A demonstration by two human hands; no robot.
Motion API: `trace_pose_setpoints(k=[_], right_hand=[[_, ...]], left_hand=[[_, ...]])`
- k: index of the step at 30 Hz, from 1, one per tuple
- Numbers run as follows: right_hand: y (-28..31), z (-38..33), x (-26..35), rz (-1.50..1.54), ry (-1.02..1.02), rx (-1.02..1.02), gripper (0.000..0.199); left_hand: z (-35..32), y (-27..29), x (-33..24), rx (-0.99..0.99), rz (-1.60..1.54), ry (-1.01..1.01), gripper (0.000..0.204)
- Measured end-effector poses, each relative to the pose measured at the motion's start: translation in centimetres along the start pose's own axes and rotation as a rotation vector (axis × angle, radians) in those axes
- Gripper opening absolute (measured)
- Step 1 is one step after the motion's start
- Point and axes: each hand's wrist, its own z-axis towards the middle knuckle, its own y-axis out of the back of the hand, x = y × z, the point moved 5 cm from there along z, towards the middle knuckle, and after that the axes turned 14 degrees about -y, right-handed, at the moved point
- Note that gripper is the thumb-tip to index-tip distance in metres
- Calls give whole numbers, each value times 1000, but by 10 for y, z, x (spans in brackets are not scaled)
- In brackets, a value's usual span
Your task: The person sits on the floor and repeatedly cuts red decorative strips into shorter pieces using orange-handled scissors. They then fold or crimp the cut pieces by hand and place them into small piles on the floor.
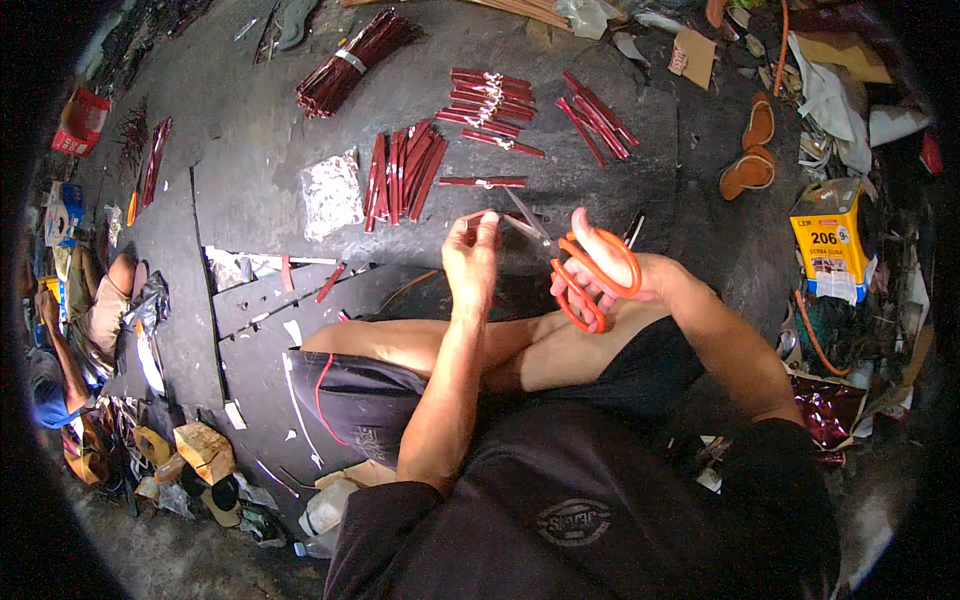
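Observation:
My left hand (472, 255) pinches a small thin red strip (478, 213) between its fingertips, held up over my crossed legs. My right hand (610, 268) grips orange-handled scissors (585, 280), whose grey blades (525, 218) point up and left toward the strip and stand slightly apart. On the dark floor beyond both hands lie several red sticks, one single stick (482, 182) nearest, a fanned group (405, 170) to its left and tied bundles (490, 100) farther back.
A large tied bundle of red sticks (352, 62) lies at the back left, and a crumpled white sheet (332, 195) beside the fanned group. Orange sandals (752, 150) and a yellow box (832, 240) sit at right. Another person (70, 330) sits at far left among scraps.

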Motion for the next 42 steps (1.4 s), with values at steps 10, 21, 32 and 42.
trace_pose_setpoints(k=[10,21,32,42], right_hand=[[-17,-48,-21,-208,607,104,80],[110,18,15,-925,217,-1336,79],[-69,54,166,-727,1095,-851,21],[-159,207,324,-1173,1141,-867,15]], left_hand=[[75,126,-98,-406,-91,-253,23],[26,160,-143,-325,-230,-53,29],[15,227,-143,-679,-505,-370,33],[32,224,-138,-649,-619,-248,32]])
